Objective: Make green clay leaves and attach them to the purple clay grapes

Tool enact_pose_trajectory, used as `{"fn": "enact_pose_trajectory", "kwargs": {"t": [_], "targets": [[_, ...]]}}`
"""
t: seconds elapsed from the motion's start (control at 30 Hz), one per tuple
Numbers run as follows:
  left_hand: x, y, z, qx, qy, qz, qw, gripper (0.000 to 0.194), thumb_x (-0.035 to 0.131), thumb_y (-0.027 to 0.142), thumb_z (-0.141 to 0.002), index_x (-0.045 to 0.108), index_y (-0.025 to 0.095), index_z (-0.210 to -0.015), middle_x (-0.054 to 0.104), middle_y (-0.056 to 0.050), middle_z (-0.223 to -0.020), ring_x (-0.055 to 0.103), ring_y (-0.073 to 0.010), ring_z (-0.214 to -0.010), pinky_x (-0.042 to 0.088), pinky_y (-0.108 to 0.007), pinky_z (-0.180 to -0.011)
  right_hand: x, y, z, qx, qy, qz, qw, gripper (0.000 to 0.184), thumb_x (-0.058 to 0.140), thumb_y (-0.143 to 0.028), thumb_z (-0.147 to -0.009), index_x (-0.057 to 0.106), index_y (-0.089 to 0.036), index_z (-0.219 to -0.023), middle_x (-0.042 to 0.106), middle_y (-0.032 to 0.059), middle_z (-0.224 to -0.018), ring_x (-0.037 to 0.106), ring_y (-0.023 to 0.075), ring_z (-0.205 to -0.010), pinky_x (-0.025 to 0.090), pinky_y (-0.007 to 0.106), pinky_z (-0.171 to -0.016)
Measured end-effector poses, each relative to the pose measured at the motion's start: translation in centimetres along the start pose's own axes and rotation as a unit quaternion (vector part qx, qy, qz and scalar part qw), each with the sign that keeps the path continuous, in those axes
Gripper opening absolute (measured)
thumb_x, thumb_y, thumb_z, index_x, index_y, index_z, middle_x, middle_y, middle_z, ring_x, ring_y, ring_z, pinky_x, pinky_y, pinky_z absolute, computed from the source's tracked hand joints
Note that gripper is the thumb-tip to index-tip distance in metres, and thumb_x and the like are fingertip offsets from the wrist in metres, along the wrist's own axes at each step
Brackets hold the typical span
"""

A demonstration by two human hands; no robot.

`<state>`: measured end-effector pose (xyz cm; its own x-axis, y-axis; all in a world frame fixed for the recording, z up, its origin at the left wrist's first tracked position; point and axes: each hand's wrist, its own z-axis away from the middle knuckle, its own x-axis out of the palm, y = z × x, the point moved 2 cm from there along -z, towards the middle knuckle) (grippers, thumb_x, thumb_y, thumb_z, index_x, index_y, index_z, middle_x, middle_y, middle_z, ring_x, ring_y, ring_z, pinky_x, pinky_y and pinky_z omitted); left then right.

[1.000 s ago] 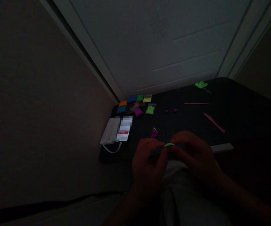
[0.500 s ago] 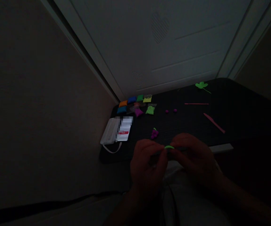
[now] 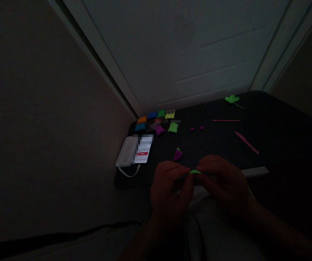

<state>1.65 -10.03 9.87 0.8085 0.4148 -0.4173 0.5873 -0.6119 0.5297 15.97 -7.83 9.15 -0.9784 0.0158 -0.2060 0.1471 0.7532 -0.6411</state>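
A small strip of light green clay (image 3: 195, 172) is pinched between my two hands, just over the table's near edge. My left hand (image 3: 171, 188) grips its left end between thumb and forefinger. The right end sits between the thumb and fingers of my right hand (image 3: 222, 181). Just beyond my left fingers, a bunch of purple clay balls (image 3: 178, 155) with a green bit on top lies on the dark table (image 3: 213, 145). Two loose purple clay balls (image 3: 197, 128) lie farther back.
Packets of coloured clay (image 3: 152, 115) lie at the back left. Nearer are a lit phone (image 3: 144, 149), a white case (image 3: 126, 150) and a cable (image 3: 130, 175). To the right are a pink stick tool (image 3: 226, 120), a pink knife tool (image 3: 246, 142) and a green clover shape (image 3: 232, 99).
The green clay between my fingertips has sunk very slightly and its outline looks a little different. Both hands keep their pinch, and the things on the table stay put.
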Motion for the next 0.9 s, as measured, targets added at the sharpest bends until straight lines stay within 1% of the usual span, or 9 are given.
{"fn": "enact_pose_trajectory", "kwargs": {"t": [0.2, 0.4, 0.5, 0.57, 0.63, 0.73, 0.8, 0.83, 0.9], "targets": [[0.0, -0.3, 0.1, -0.007, 0.009, 0.013, 1.000, 0.021, 0.062, 0.008, -0.068, 0.058, 0.018, -0.086, 0.058, -0.001, -0.080, 0.055, -0.0130, -0.077, 0.048, -0.028, -0.066, -0.1, 0.0, 0.0, -0.002, -0.001, 0.001, 1.000, 0.018, 0.061, -0.010, -0.074, 0.058, -0.019, -0.089, 0.062, 0.0016, -0.076, 0.059, 0.0127, -0.072, 0.049, 0.024, -0.064], [0.1, -0.3, 0.3, -0.019, 0.000, 0.022, 1.000, 0.020, 0.062, 0.008, -0.069, 0.059, 0.019, -0.086, 0.059, 0.000, -0.078, 0.056, -0.0123, -0.075, 0.049, -0.026, -0.064, 0.0, 0.3, 0.3, 0.010, -0.004, 0.005, 1.000, 0.017, 0.060, -0.011, -0.075, 0.057, -0.020, -0.089, 0.061, 0.0006, -0.077, 0.058, 0.0122, -0.073, 0.048, 0.023, -0.065], [0.0, -0.4, 0.3, -0.034, -0.014, 0.033, 0.999, 0.018, 0.063, 0.013, -0.071, 0.058, 0.020, -0.087, 0.059, 0.000, -0.080, 0.056, -0.0127, -0.078, 0.049, -0.027, -0.067, 0.1, 0.9, 0.7, 0.042, -0.012, 0.008, 0.999, 0.018, 0.061, -0.013, -0.075, 0.057, -0.022, -0.090, 0.062, -0.0002, -0.080, 0.058, 0.0121, -0.076, 0.048, 0.023, -0.068], [-0.1, -0.9, 0.3, -0.052, -0.017, 0.021, 0.998, 0.017, 0.062, 0.019, -0.073, 0.058, 0.021, -0.089, 0.059, -0.001, -0.085, 0.056, -0.0139, -0.082, 0.048, -0.028, -0.071, 0.0, 1.4, 1.0, 0.073, -0.004, 0.012, 0.997, 0.017, 0.061, -0.014, -0.075, 0.057, -0.023, -0.089, 0.062, -0.0012, -0.081, 0.058, 0.0117, -0.077, 0.047, 0.023, -0.068], [-0.1, -2.2, 0.3, -0.089, -0.016, -0.017, 0.996, 0.017, 0.058, 0.025, -0.076, 0.057, 0.021, -0.093, 0.059, -0.002, -0.089, 0.056, -0.0152, -0.085, 0.047, -0.031, -0.075, -0.3, 2.1, 1.3, 0.103, 0.015, 0.020, 0.994, 0.014, 0.061, -0.016, -0.076, 0.058, -0.024, -0.087, 0.061, -0.0020, -0.081, 0.057, 0.0115, -0.077, 0.046, 0.023, -0.069], [0.3, -5.4, 0.5, -0.186, -0.033, -0.117, 0.975, 0.023, 0.057, 0.032, -0.077, 0.057, 0.021, -0.097, 0.059, -0.004, -0.097, 0.055, -0.0177, -0.091, 0.045, -0.034, -0.081, -0.7, 3.1, 1.4, 0.142, 0.047, 0.031, 0.988, 0.010, 0.060, -0.019, -0.077, 0.058, -0.024, -0.085, 0.061, -0.0023, -0.080, 0.057, 0.0121, -0.076, 0.045, 0.024, -0.070], [1.1, -7.9, 1.0, -0.227, -0.076, -0.171, 0.956, 0.035, 0.056, 0.039, -0.076, 0.056, 0.019, -0.104, 0.058, -0.006, -0.106, 0.052, -0.0209, -0.101, 0.041, -0.037, -0.088, -0.9, 3.7, 1.5, 0.161, 0.065, 0.034, 0.984, 0.009, 0.060, -0.020, -0.077, 0.059, -0.024, -0.084, 0.060, -0.0023, -0.079, 0.057, 0.0124, -0.074, 0.045, 0.025, -0.069], [1.6, -9.1, 1.2, -0.237, -0.101, -0.189, 0.947, 0.040, 0.055, 0.042, -0.075, 0.055, 0.018, -0.107, 0.057, -0.008, -0.109, 0.051, -0.0222, -0.104, 0.039, -0.038, -0.090, -1.0, 3.9, 1.5, 0.167, 0.071, 0.034, 0.983, 0.008, 0.060, -0.020, -0.077, 0.059, -0.025, -0.084, 0.060, -0.0023, -0.079, 0.057, 0.0125, -0.074, 0.045, 0.025, -0.068], [2.4, -10.8, 1.8, -0.248, -0.133, -0.222, 0.933, 0.047, 0.053, 0.048, -0.075, 0.054, 0.015, -0.109, 0.057, -0.010, -0.110, 0.050, -0.0237, -0.105, 0.038, -0.039, -0.091, -1.0, 4.2, 1.4, 0.171, 0.075, 0.032, 0.982, 0.008, 0.059, -0.021, -0.077, 0.059, -0.025, -0.084, 0.060, -0.0024, -0.078, 0.057, 0.0126, -0.074, 0.045, 0.025, -0.068]]}}
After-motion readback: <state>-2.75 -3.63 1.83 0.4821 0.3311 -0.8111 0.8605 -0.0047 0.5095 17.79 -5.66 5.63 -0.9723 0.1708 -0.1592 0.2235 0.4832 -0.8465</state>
